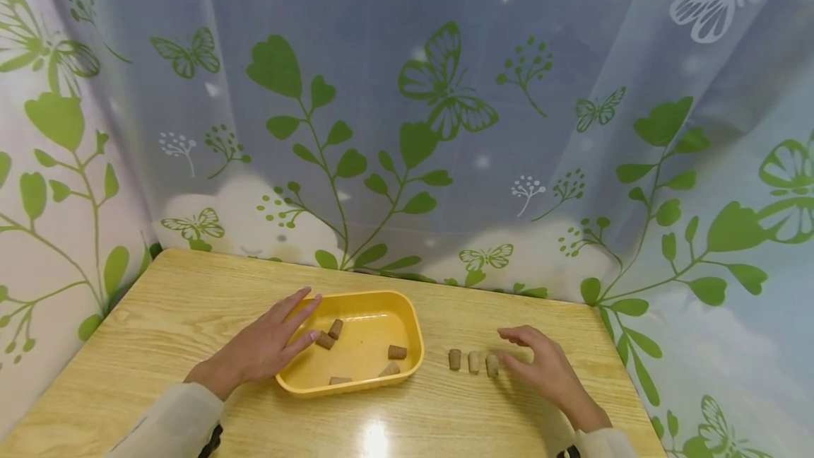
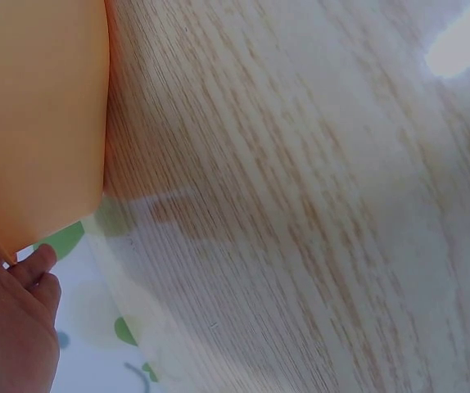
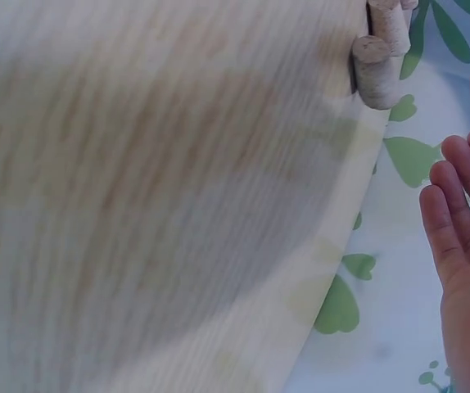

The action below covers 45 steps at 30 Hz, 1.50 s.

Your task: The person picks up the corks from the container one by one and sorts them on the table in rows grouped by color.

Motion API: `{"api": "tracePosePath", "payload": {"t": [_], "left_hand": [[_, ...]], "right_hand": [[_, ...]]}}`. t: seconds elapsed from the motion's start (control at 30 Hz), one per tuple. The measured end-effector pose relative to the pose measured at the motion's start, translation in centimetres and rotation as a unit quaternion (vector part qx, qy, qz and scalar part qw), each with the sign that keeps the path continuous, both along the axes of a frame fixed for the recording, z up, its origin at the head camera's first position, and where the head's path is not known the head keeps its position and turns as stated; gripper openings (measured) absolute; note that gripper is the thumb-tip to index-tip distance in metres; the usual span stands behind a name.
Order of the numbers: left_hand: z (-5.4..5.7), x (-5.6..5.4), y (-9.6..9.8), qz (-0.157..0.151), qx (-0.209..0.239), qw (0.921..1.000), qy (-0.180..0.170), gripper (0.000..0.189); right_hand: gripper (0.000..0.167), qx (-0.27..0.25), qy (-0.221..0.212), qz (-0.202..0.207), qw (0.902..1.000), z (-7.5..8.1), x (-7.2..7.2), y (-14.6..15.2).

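Observation:
My left hand (image 1: 263, 345) lies at the left side of a yellow tray (image 1: 415, 324), its fingers fairly straight and reaching over the rim. In the left wrist view, its outer fingertips (image 2: 45, 255) show beside the tray's outer wall (image 2: 47, 98). Several cork stoppers, among them a dark one (image 1: 397, 352), lie on the tray floor. To the tray's right, three corks stand upright in a row: a brown one (image 1: 454, 359), a paler one (image 1: 474, 362) and a right-end one (image 1: 492, 365). Beside that end cork, my right hand (image 1: 543, 366) is held with relaxed fingers and nothing in its grasp.
A light wood-grain table (image 1: 210, 288) bears everything. Behind it hangs a curtain (image 1: 369, 161) printed with green leaves and butterflies, which also runs along both sides. Lamp glare (image 1: 375, 437) shines near the table's front.

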<state>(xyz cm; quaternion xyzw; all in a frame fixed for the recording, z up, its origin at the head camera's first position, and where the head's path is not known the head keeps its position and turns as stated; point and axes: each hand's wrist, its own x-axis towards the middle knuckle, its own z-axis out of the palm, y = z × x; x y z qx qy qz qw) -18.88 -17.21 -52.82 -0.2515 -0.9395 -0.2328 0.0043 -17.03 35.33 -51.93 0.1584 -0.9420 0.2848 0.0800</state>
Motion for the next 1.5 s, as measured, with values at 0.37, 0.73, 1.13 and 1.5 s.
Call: {"api": "tracePosePath", "payload": {"t": [0.37, 0.73, 1.13, 1.5], "left_hand": [[0.0, 0.0, 0.1, -0.001, -0.001, 1.0, 0.005, 0.067], [-0.1, 0.0, 0.1, -0.001, 0.0, 1.0, 0.01, 0.066], [-0.1, -0.1, 0.0, -0.001, -0.001, 1.0, 0.006, 0.066], [0.0, 0.0, 0.0, -0.002, 0.0, 1.0, 0.007, 0.066]], "right_hand": [[0.037, -0.003, 0.018, 0.017, 0.9997, 0.7, -0.7, -1.6], [0.037, -0.012, 0.014, 0.046, 0.9988, 1.4, -1.6, -4.0], [0.037, -0.023, 0.005, 0.073, 0.9971, 2.5, -2.2, -7.1], [0.036, -0.043, -0.016, 0.109, 0.9929, 2.5, -2.7, -10.1]]}}
